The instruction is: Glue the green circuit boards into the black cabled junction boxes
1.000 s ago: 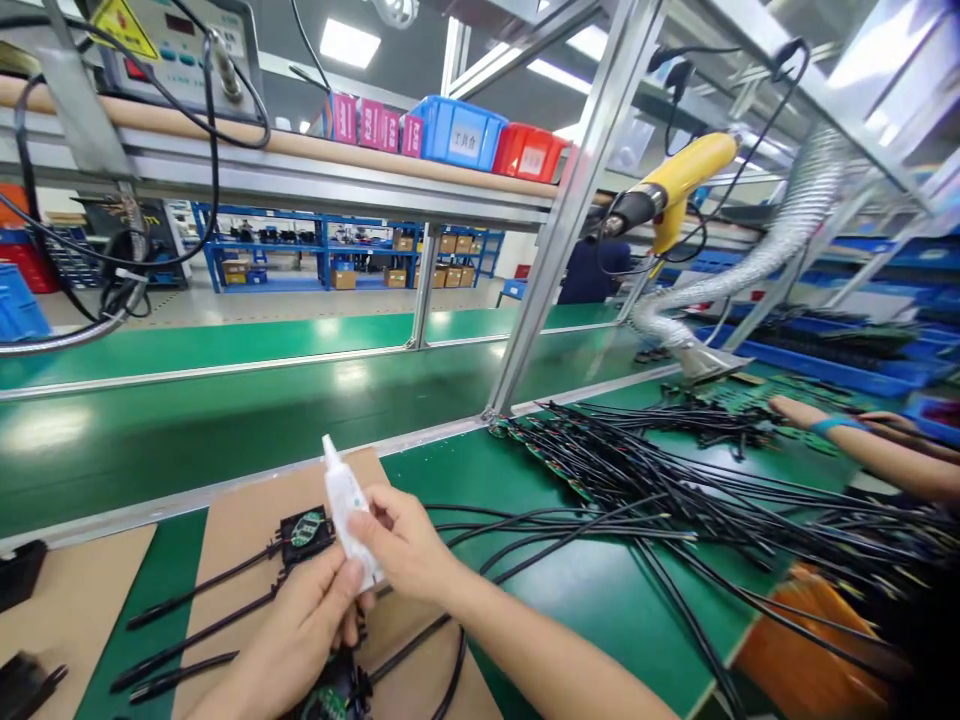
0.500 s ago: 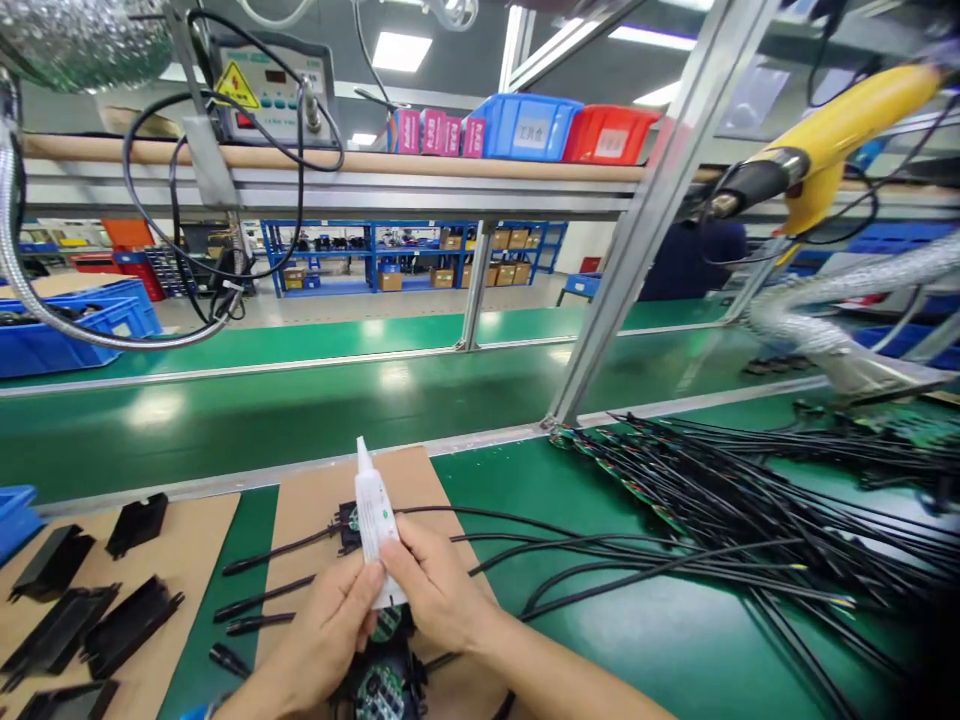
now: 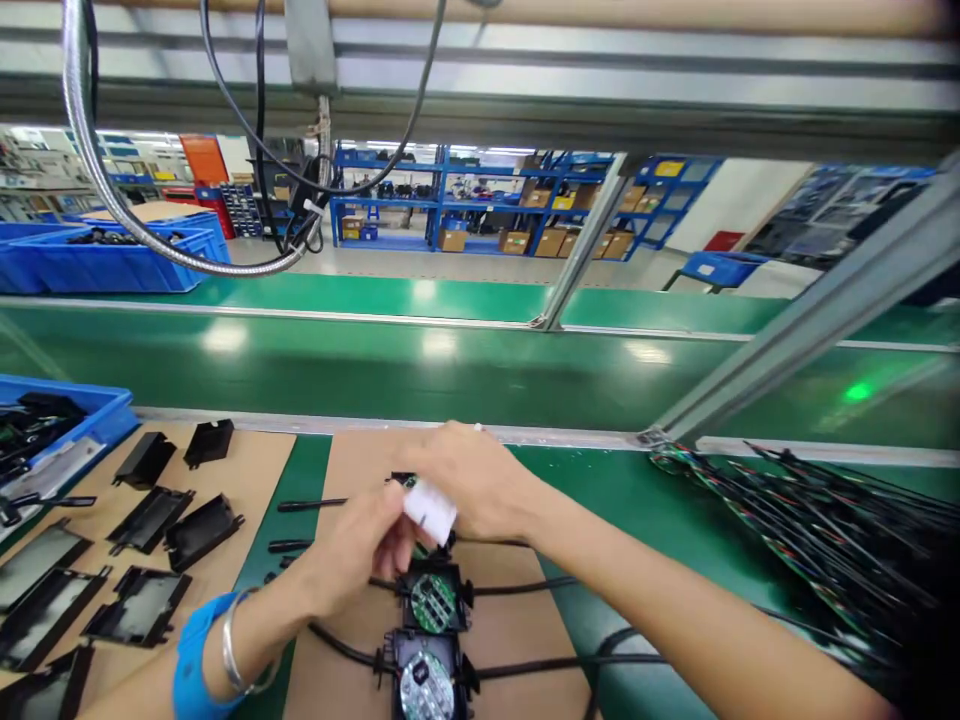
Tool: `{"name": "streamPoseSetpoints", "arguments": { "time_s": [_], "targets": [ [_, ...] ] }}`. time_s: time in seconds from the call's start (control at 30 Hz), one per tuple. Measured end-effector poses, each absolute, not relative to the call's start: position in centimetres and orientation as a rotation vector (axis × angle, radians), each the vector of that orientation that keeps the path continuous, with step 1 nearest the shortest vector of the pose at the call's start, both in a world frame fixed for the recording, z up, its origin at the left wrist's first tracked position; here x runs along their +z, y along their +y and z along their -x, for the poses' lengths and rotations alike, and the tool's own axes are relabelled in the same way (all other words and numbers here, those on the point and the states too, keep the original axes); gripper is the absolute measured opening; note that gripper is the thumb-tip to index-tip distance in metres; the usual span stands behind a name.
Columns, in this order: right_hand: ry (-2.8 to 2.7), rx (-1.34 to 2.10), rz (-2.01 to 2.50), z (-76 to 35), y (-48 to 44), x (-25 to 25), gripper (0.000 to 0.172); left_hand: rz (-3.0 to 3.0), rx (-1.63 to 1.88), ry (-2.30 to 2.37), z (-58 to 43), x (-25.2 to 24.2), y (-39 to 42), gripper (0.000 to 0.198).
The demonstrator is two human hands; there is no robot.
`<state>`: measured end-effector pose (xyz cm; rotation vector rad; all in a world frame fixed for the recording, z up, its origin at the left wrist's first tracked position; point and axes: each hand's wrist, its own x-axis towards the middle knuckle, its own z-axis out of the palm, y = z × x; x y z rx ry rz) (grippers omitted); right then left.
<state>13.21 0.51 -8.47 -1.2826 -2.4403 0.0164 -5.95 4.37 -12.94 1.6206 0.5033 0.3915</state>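
Note:
My right hand [image 3: 476, 480] is closed around a white squeeze tube [image 3: 430, 513], hiding its nozzle end; only the flat tail shows. The fingers of my left hand [image 3: 375, 535] are curled against the tube's tail, partly smeared by motion. Below the hands, black plastic housings with round green circuit boards stand in a column on cardboard. One board [image 3: 433, 603] sits just under the tube. A nearer housing holds a board [image 3: 426, 686] with a shiny coating. Black cables [image 3: 525, 588] run out from both sides of the housings.
Several open black housings [image 3: 150, 518] lie on cardboard [image 3: 259, 455] at left, beside a blue bin [image 3: 112, 400] of black parts. A heap of black cables [image 3: 847, 540] lies at right. A metal post [image 3: 810, 310] rises there; a braided hose [image 3: 150, 235] hangs at upper left.
The view has swung down and left. The tube has tipped from nozzle-up to tail toward me, and my right hand has moved up over its nozzle end. My left hand stays at the tail.

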Motion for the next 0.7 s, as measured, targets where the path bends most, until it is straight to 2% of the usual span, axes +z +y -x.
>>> {"name": "streamPoseSetpoints", "arguments": {
  "time_s": [0.07, 0.17, 0.27, 0.4, 0.7],
  "targets": [
    [-1.956, 0.385, 1.381, -13.7, 2.2, -8.9, 0.032, -1.779, 0.433, 0.534, 6.7, -13.8, 4.7, 0.054],
    [-1.253, 0.863, 1.213, -13.6, 4.2, -10.5, 0.035, -2.245, 0.409, 0.567, 7.1, -15.7, 4.3, 0.033],
    [-0.91, 1.064, 0.971, -12.6, 5.9, -12.4, 0.035, -2.553, 0.311, 0.495, 6.6, -17.5, 3.3, 0.048],
    [-0.858, 1.167, 0.875, -11.1, 7.3, -14.2, 0.04, -2.665, 0.225, 0.451, 5.9, -18.9, 3.0, 0.058],
    [-0.973, 1.274, 0.95, -10.1, 8.4, -16.2, 0.046, -2.716, 0.284, 0.434, 5.8, -19.8, 3.3, 0.058]
  ]
}}
